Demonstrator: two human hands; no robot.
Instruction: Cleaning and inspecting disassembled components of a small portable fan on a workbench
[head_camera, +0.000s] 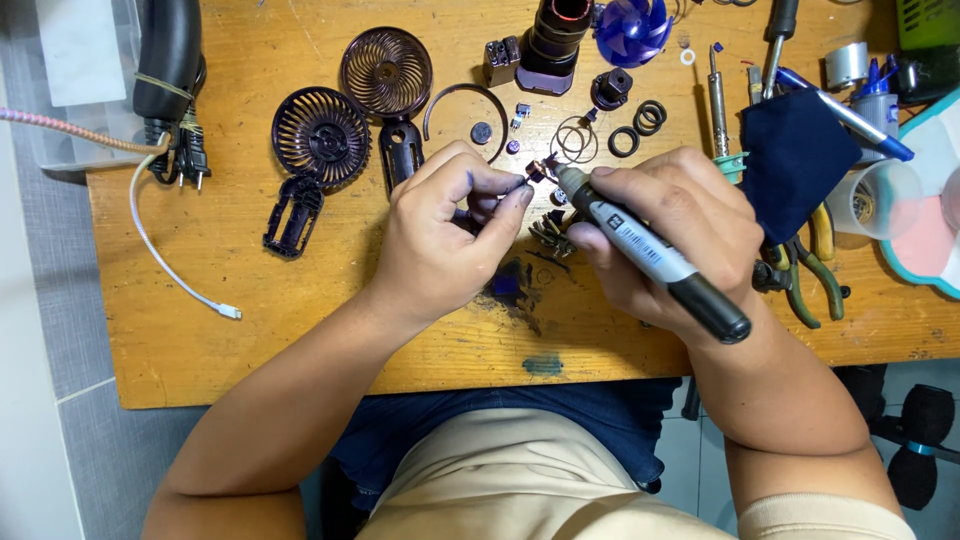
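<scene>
Pinched in left hand (445, 235), small dark part (536, 172); marker (650, 252) tip touching.

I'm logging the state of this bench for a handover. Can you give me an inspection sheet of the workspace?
Surface: worn orange wooden tabletop, blue stains near the front edge.
Job's things: small dark metal part; grey marker pen with black cap, tip at the part.
Clutter: two round dark fan grilles, blue plastic fan blade, black rubber rings, green-handled pliers, dark blue cloth.
Grippers: left hand pinches the part; right hand holds the marker.
Cables: white cable; black plug.
Surroundings: grey tiled floor.
</scene>
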